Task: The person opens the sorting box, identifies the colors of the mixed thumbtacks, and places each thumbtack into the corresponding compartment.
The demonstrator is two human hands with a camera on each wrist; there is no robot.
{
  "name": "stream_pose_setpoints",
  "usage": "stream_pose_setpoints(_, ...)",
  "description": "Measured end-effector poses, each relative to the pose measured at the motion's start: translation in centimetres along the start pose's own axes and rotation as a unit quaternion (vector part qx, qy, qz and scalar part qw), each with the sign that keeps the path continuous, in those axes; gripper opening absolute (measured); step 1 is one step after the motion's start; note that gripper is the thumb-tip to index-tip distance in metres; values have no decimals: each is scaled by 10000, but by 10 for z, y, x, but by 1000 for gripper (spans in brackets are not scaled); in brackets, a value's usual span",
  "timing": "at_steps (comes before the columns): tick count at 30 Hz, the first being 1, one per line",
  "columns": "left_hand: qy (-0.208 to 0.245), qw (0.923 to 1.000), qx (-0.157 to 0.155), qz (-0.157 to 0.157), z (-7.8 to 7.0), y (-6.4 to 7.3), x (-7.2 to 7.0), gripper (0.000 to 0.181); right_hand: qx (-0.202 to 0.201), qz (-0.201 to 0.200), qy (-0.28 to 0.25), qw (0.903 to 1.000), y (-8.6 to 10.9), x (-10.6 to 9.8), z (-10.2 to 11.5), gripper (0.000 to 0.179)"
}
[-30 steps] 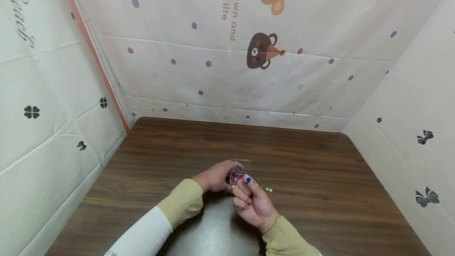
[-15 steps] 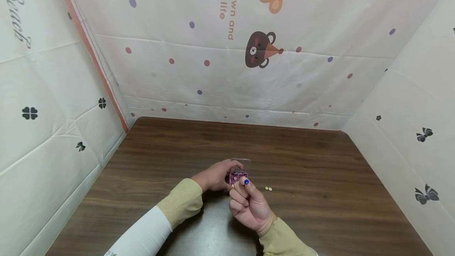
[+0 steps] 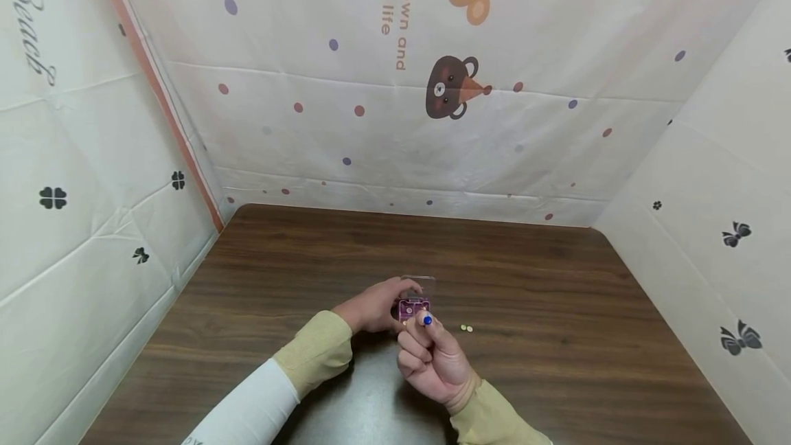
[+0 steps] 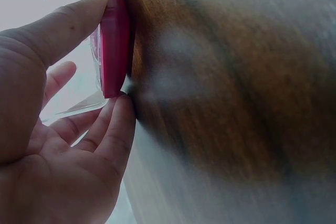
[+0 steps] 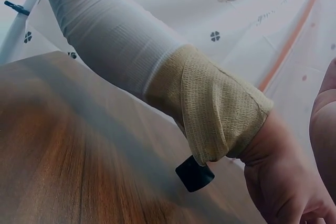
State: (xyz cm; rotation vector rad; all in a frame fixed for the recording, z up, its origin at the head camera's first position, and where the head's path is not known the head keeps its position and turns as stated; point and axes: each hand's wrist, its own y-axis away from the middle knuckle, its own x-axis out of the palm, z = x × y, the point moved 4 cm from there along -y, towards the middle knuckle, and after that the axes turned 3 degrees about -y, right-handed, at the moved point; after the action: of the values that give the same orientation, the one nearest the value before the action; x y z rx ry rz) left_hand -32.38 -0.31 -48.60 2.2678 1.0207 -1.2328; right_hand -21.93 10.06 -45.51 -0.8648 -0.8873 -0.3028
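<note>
In the head view, my left hand (image 3: 377, 306) grips a small pink-purple box (image 3: 406, 310) on the table. Its clear lid (image 3: 426, 284) stands raised at the back. The left wrist view shows the thumb on one end of the box (image 4: 114, 40) and fingers at the other end. Close in front of the box, my right hand (image 3: 440, 366) pinches a small shiny blue piece (image 3: 428, 320) between thumb and index finger. That hand hides part of the box. Inside, small pale pieces show, too small to make out.
Two small discs, one green (image 3: 463, 327) and one pale (image 3: 469, 329), lie on the brown wooden table (image 3: 525, 280) right of the box. Printed cloth walls (image 3: 371, 136) stand behind and at both sides. A black block (image 5: 194, 174) hangs under the left wrist's beige wrap (image 5: 210, 103).
My right hand has moved slightly left and toward me, still pinching the blue piece. The left hand and the box stay in place.
</note>
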Motion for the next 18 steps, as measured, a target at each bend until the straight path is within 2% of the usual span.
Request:
stream_pose_setpoints(8, -36, 10000, -67, -17, 1, 0, 0, 67, 56, -73, 34, 10000, -1, 3, -1, 43)
stream_pose_setpoints(12, -9, 9999, -122, 10, 2, 1, 0, 68, 15, -190, 82, 9998, 1, -1, 1, 43)
stream_pose_setpoints(15, 15, 9997, -241, 67, 1, 1, 0, 69, -78, -424, 231, 9988, 4, -10, 9, 40)
stream_pose_setpoints(18, -5, 9993, -363, 114, 2, 0, 1, 70, -249, -864, 540, 9945, 9, -24, 22, 40)
